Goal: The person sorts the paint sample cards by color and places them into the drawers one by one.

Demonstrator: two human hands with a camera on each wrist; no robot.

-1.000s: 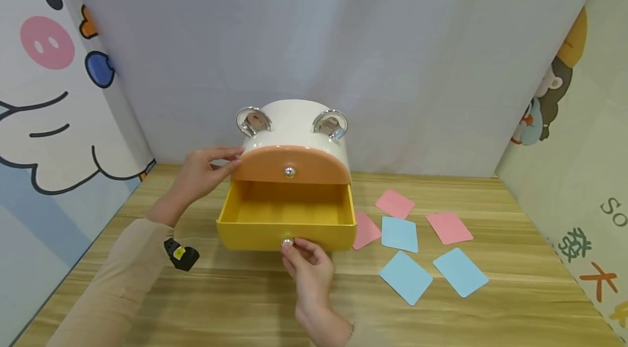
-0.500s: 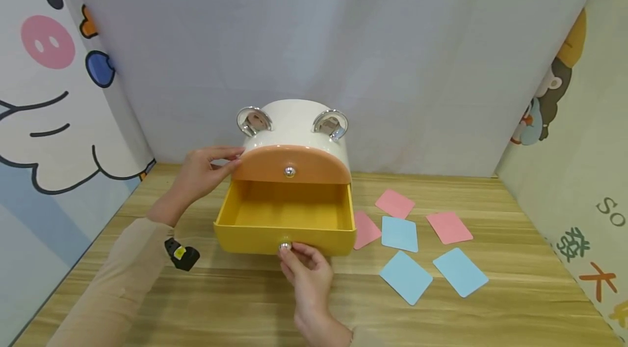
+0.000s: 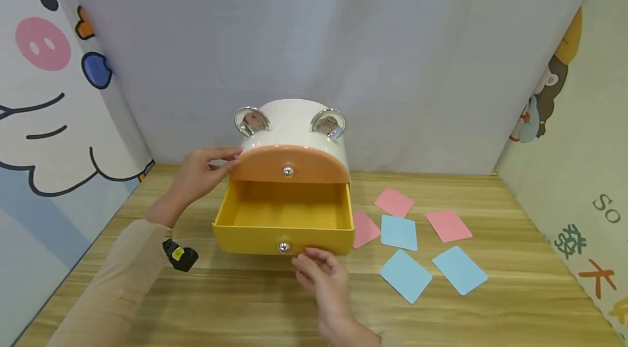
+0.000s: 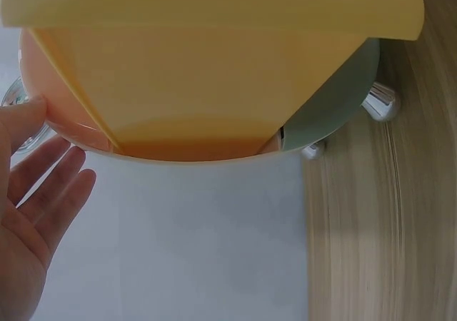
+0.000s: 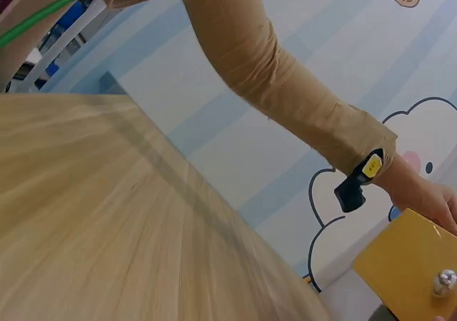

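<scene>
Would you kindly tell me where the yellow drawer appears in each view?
Head: drawer, just below centre.
Left wrist: drawer, across the upper half.
Right wrist: drawer, low at the right edge.
Shared landmark: the left hand, left of centre, left edge and right edge respectively.

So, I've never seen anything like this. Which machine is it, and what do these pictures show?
There's no machine: these are a person's two bare hands. The wide pictures come from a camera on the head, looking forward and down; the other two come from wrist cameras, one per hand.

On the table stands a white box with its yellow drawer pulled out. Three pink cards and three blue cards lie on the right.

The left hand touches the box's edge, perhaps steadying it. The right hand is by the drawer front, with no grip on the silver knob.
</scene>
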